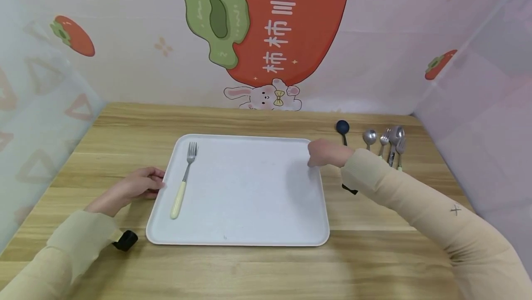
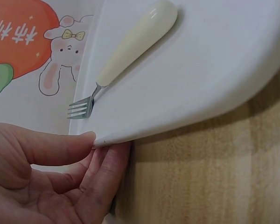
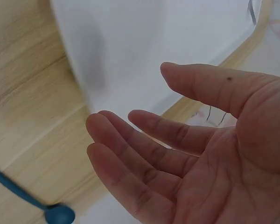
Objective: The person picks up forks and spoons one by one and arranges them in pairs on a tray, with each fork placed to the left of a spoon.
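A white rectangular tray [image 1: 249, 189] lies on the wooden table. On its left side rests a fork [image 1: 179, 198] with a cream handle, tines toward the back. My left hand [image 1: 139, 183] grips the tray's left edge; in the left wrist view the thumb [image 2: 60, 148] lies on the rim and the fingers [image 2: 105, 179] tuck beneath it. Over the tray's right edge, near its back corner, is my right hand [image 1: 326, 152]. The right wrist view shows its fingers [image 3: 140, 163] loosely bent and apart from the thumb, with nothing between them.
At the back right lie a dark blue round-bowled spoon [image 1: 342, 127], a metal round spoon [image 1: 369, 136], a fork [image 1: 384, 137], another spoon [image 1: 396, 134] and another fork [image 1: 401, 145]. My right sleeve [image 1: 415, 203] crosses in front of their handles. Printed walls stand behind and beside the table.
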Tool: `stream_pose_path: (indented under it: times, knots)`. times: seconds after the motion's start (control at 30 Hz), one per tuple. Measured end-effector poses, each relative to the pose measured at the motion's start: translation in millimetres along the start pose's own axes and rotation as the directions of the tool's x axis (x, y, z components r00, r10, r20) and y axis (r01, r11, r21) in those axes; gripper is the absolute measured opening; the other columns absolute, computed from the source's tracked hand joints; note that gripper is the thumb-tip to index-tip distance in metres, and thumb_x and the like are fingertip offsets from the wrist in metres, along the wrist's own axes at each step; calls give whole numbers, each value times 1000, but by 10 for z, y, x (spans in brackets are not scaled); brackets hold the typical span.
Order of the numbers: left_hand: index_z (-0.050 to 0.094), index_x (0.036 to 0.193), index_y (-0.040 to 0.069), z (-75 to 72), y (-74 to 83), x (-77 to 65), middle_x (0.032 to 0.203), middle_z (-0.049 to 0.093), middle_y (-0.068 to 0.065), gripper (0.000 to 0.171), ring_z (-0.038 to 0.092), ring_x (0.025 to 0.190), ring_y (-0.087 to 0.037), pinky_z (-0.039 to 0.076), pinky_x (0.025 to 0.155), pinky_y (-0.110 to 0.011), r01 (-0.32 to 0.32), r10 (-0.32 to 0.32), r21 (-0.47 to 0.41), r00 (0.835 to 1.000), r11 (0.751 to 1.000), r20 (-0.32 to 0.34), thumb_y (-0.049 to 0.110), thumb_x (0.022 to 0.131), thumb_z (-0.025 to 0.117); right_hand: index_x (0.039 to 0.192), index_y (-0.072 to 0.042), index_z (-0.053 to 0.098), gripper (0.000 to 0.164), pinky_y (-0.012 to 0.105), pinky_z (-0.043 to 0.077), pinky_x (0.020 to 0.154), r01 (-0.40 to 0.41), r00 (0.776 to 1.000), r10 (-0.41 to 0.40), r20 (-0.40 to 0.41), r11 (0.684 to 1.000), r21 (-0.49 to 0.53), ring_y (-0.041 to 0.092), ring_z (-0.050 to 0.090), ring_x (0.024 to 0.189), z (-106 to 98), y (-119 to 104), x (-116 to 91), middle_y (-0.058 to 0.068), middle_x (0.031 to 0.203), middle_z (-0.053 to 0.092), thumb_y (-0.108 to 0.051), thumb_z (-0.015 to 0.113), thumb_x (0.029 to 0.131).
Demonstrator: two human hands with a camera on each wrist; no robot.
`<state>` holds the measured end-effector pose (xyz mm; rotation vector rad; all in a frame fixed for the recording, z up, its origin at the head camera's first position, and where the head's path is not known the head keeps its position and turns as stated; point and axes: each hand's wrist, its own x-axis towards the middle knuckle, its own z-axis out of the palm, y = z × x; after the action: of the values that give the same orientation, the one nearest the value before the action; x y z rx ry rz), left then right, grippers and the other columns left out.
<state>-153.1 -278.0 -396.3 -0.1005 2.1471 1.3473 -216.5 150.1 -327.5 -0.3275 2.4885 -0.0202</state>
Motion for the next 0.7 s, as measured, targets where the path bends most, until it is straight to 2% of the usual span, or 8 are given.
stream_pose_path:
  times: [0.07, 0.13, 0.2, 0.3, 0.57, 0.7]
  knots:
    - [25, 123, -21, 1, -2, -1, 95, 50, -12, 44, 54, 78, -10, 52, 70, -27, 4, -4, 0, 1000, 1000, -1, -1, 90, 46, 99, 6, 53, 22, 28, 41, 62, 1, 1000, -1, -8, 1000, 20, 18, 45, 68, -14, 86, 13, 8, 79, 51, -11, 53, 85]
    - [25, 123, -21, 2, -4, -2, 95, 49, -12, 44, 54, 79, -10, 52, 70, -27, 6, -6, -2, 1000, 1000, -1, -1, 90, 46, 82, 1, 52, 10, 24, 35, 54, 0, 1000, 1, -23, 999, 38, 14, 40, 58, -24, 173, 24, 4, 68, 44, -9, 52, 82]
    - [25, 123, -21, 4, -5, -1, 95, 49, -12, 44, 54, 79, -10, 52, 70, -27, 6, -6, -6, 1000, 1000, -1, -1, 90, 46, 68, -6, 45, 14, 21, 31, 49, 1, 999, 1, -36, 998, 68, 11, 34, 51, -33, 257, 31, 0, 59, 38, -7, 53, 80]
    - [25, 123, -21, 3, -5, 0, 95, 49, -12, 44, 54, 78, -10, 52, 70, -27, 4, -4, -9, 1000, 1000, -1, -1, 90, 46, 59, -12, 35, 26, 20, 28, 46, 5, 999, 0, -51, 995, 99, 9, 29, 45, -50, 367, 28, -3, 52, 33, -6, 52, 78]
    - [25, 123, -21, 3, -4, -7, 95, 49, -13, 44, 54, 78, -10, 52, 69, -27, 12, -12, 7, 1000, 1000, -13, -1, 90, 46, 56, -14, 33, 33, 21, 30, 47, 6, 996, 6, -93, 993, 122, 8, 27, 45, -99, 562, 5, -4, 50, 30, -11, 52, 82]
    - [26, 123, -21, 6, -10, -1, 95, 49, -13, 44, 54, 78, -11, 52, 69, -27, 10, -10, 5, 1000, 1000, -17, -1, 90, 47, 56, -14, 31, 35, 21, 28, 46, -16, 991, 41, -125, 981, 191, 7, 25, 44, -92, 669, 1, -5, 51, 27, -11, 50, 85]
